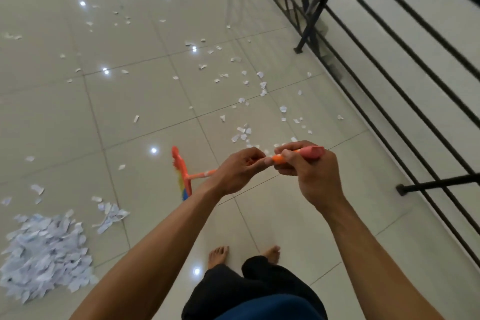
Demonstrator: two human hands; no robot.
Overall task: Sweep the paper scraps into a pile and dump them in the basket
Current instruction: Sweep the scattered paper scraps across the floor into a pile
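Observation:
Both hands hold an orange broom (pixel 181 174). My right hand (pixel 309 174) grips the pink top end of the handle, and my left hand (pixel 233 171) grips the handle just below it. The broom head, with coloured bristles, rests on the floor left of my hands. A large pile of white paper scraps (pixel 44 254) lies at the lower left. Several loose scraps (pixel 244 132) are scattered over the tiles ahead, mostly towards the railing. No basket is in view.
A black metal railing (pixel 389 65) runs along the right side, with posts fixed to the floor. The glossy beige tile floor (pixel 130 101) stretches ahead and left. My bare feet (pixel 218 254) stand just below my hands.

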